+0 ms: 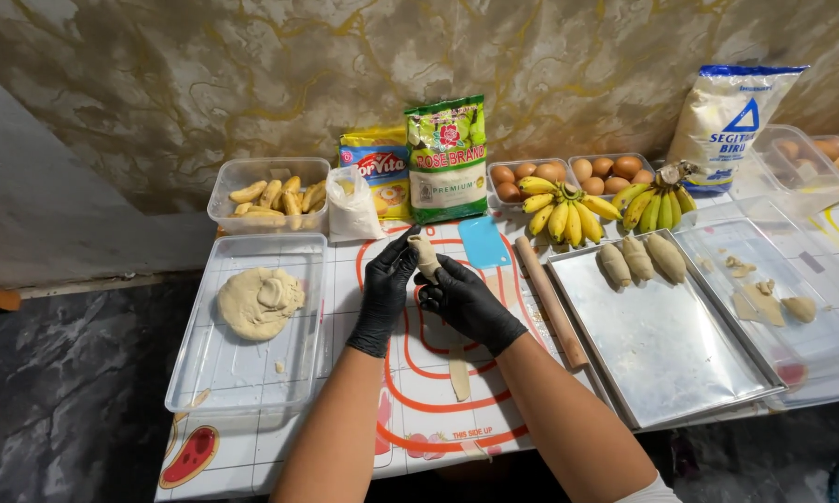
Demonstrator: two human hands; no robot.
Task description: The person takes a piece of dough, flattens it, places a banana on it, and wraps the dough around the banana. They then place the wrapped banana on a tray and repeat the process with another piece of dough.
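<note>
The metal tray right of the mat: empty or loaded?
Loaded, but barely. The metal tray holds three dough-wrapped pieces in a row along its far edge; the rest of its surface is bare metal.

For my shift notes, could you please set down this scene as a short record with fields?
left hand: black-gloved left hand pinching the dough-wrapped piece
right hand: black-gloved right hand cupping the same piece from below
under the hands: rolling mat with a dough strip on it
left of mat: clear tray holding a dough lump
right of mat: rolling pin, then metal tray with three wrapped pieces
at the back: peeled bananas in a tub, banana bunches, eggs
</note>
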